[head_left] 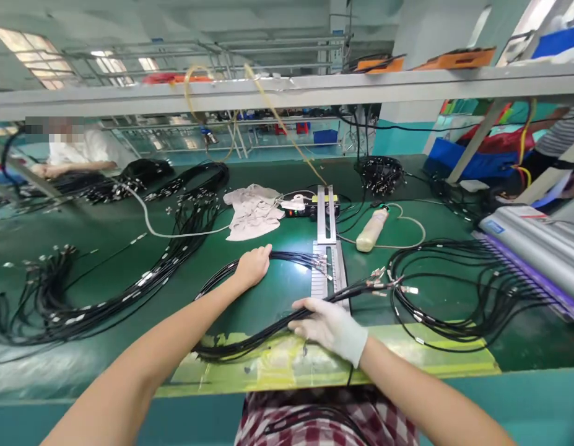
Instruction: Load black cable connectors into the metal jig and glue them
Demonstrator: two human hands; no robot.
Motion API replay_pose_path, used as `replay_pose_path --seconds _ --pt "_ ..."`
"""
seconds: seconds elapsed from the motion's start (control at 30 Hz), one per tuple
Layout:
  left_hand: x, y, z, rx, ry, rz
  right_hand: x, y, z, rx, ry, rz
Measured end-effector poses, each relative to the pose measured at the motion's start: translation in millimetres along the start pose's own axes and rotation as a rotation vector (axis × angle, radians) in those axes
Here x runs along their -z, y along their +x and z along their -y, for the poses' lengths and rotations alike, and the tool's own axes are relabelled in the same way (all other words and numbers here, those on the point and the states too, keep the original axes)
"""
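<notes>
At the near edge, a red-and-white checked garment (324,421) showed below a strip of yellow tape (287,365) on the green table (537,347). Over the tape, the right hand (330,325), in a white glove, was partly open, with a black cable bundle (268,331) running between its fingers and thumb; how firmly it gripped could not be told. From there the bundle reached right to bare-looking metal connectors and left to a bend partly hidden by the left forearm.

A little farther off and to the left, the bare left hand (254,266) was closed around the far run of the bundle, whose connector ends lay over a metal ruled guide (320,285), right of that hand. Well to the left, a second set of black cables (124,297) with white labels curved across the table. To the right, looped cables (435,331) led to a silver-and-purple fixture (532,254).

Beyond the hands, a crumpled pale cloth (254,214) lay left of the guide and a cream-coloured bottle (373,229) lay right of it. Farther still were a dark cable coil (382,173) on the right and more coiled cables (207,179) on the left. At the far left, a person in white (94,145) was beside the cables, below a long pale shelf beam (287,90) holding orange trays (458,59) on the right.
</notes>
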State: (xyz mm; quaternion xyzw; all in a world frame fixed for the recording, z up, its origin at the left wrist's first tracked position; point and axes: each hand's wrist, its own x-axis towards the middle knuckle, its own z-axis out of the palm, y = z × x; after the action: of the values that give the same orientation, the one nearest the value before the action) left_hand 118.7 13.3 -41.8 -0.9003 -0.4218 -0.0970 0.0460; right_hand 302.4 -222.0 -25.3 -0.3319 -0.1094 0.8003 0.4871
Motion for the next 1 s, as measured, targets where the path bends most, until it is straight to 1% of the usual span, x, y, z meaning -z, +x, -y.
replay_pose_path --seconds 0.07,0.1,0.17,0.2,0.23,0.27,0.33,0.37,0.4,0.43,0.47,0.5,0.53,0.6,0.63,0.7,0.77,0.83,0.9,1.0 --pt "5.3 13.8 -13.8 -0.127 -0.020 -0.012 -9.6 2.2 -10.9 -0.040 0.040 0.027" --pt "6.2 21.0 -21.5 -0.184 -0.036 -0.021 -12.4 0.7 -15.0 -0.093 0.044 0.063" --pt "3.5 34.4 -36.0 -0.278 -0.077 -0.035 -13.1 -10.4 -14.7 -0.305 -0.005 0.183" --pt "0.0 40.0 -41.6 -0.310 -0.100 -0.036 -11.7 -19.5 -7.8 -0.393 -0.069 0.226" --pt "-4.6 44.9 -45.6 -0.330 -0.121 -0.033 -9.7 -29.6 5.0 -0.457 -0.162 0.256" --pt "-10.1 48.7 -47.9 -0.334 -0.140 -0.029 -7.5 -38.4 23.8 -0.417 -0.288 0.238" --pt "-21.6 52.7 -47.8 -0.310 -0.167 -0.023 -1.5 -43.9 75.2 -0.224 -0.633 0.272" --pt "-26.7 53.0 -46.2 -0.288 -0.175 -0.023 3.2 -37.7 103.4 -0.045 -0.825 0.252" --pt "-30.9 52.3 -44.1 -0.266 -0.181 -0.026 9.6 -25.3 130.1 0.200 -1.050 0.130" --pt "-33.8 50.8 -41.8 -0.246 -0.186 -0.032 17.6 -7.7 153.0 0.416 -1.269 -0.080" --pt "-35.6 48.9 -39.5 -0.230 -0.192 -0.040 26.9 13.5 170.9 0.593 -1.451 -0.304" --pt "-36.5 46.9 -37.3 -0.220 -0.200 -0.050 37.1 36.1 183.2 0.638 -1.494 -0.420" --pt "-36.7 45.1 -35.1 -0.216 -0.212 -0.061 47.3 58.2 190.3 0.662 -1.519 -0.497" --pt "-36.3 42.6 -31.6 -0.224 -0.240 -0.082 65.6 94.8 191.9 0.699 -1.579 -0.602" --pt "-36.2 42.1 -30.3 -0.231 -0.254 -0.090 72.7 107.3 188.3 0.716 -1.605 -0.644" --pt "-36.2 42.1 -28.7 -0.242 -0.279 -0.098 82.2 120.4 177.4 0.749 -1.653 -0.714" --pt "-36.3 42.5 -28.5 -0.252 -0.300 -0.092 86.0 122.1 166.3 0.776 -1.682 -0.761" --pt "-34.7 42.3 -30.2 -0.272 -0.320 -0.071 86.1 119.3 157.9 0.795 -1.697 -0.778" --pt "-30.0 40.9 -33.5 -0.301 -0.339 -0.045 85.0 115.8 152.4 0.808 -1.706 -0.764" --pt "-17.8 37.9 -37.9 -0.352 -0.362 -0.006 84.8 109.7 148.4 0.826 -1.714 -0.715"
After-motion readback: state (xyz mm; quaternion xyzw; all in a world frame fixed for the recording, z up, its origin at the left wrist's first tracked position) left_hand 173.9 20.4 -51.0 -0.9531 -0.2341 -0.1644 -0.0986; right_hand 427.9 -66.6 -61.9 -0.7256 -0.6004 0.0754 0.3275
